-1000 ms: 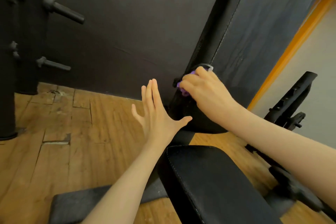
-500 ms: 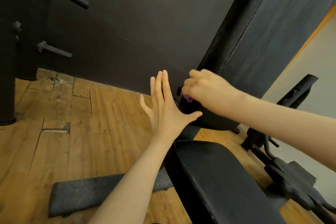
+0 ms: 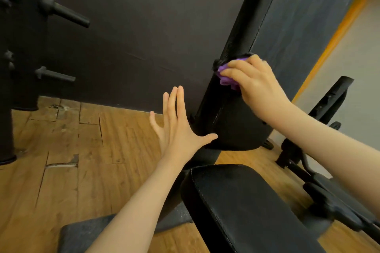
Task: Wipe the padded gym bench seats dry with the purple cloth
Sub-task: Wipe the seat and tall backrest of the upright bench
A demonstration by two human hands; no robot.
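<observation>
The upright back pad point(image 3: 242, 68) of the bench is the landmark here: a tall black padded slab with white stitching along its edge, leaning up toward the top of the view. Behind it stands a dark wall point(image 3: 144, 37). Left of the pad lies a worn wooden floor point(image 3: 72, 139) with cracked boards, and further left a black rack point(image 3: 12, 68) with two pegs sticking out toward the pad. Below the pad, nearer the person, is the black seat pad point(image 3: 246, 211), also stitched along its rim. Right of the pad sits a second black frame point(image 3: 329, 104) on the floor.

The right hand point(image 3: 257, 86) grips the purple cloth point(image 3: 227, 77), fingers curled over it, and presses it against the front edge of the back pad, about halfway up the visible length. The cloth is bunched, mostly hidden under the fingers.

The left hand point(image 3: 178, 127) is spread wide and flat, fingers straight, thumb stretched toward the base of the back pad; whether the thumb touches the pad cannot be told. It holds nothing.

No writing or brand can be read anywhere.
</observation>
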